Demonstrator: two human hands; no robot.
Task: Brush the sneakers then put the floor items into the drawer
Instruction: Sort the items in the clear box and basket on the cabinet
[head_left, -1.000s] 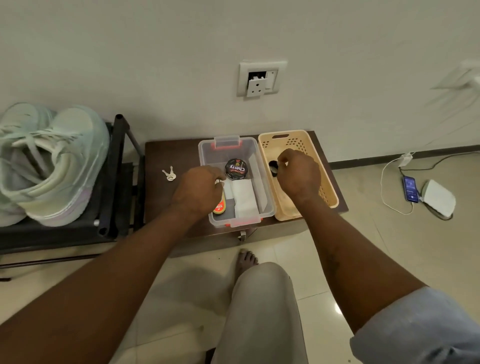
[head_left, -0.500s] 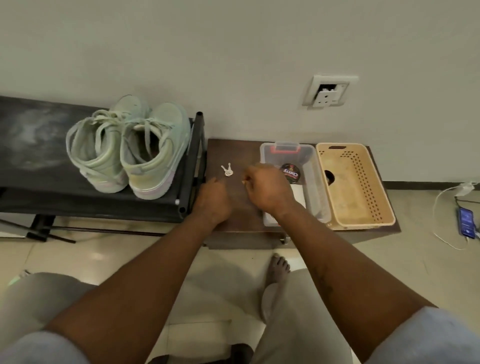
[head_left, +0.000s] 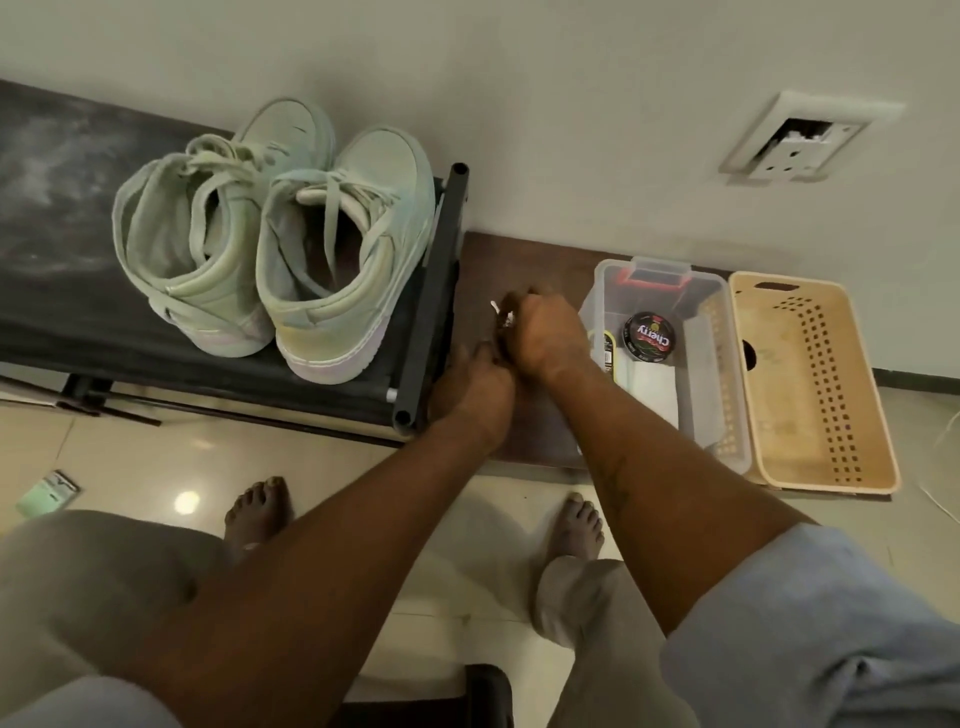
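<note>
From your head camera, your right hand is curling its fingers tightly together, pinching a small silvery metal key bunch whose pale tip is poking out on the left of the knuckles. Your left hand is lying just below it, back upward, touching the right wrist. Its fingertips are hiding under the right hand, so you cannot tell how far they are spreading or whether they are gripping anything.

Both hands are hovering over the smooth dark brown wooden low cabinet top. To your left, the pair of pale mint-green high-top sneakers is standing upright, side by side and touching, laces loose, on a black fabric-topped metal-framed rack whose surface is looking dusty.

Just right of your hands, a clear rigid plastic bin with a red latch is sitting on the cabinet, holding a round black polish tin with red lettering, a folded white cloth and a dark narrow item you cannot make out. A beige perforated plastic basket is sitting against the bin's right side.

A small green flat packet is lying on the glossy tiled floor at the far left.
</note>
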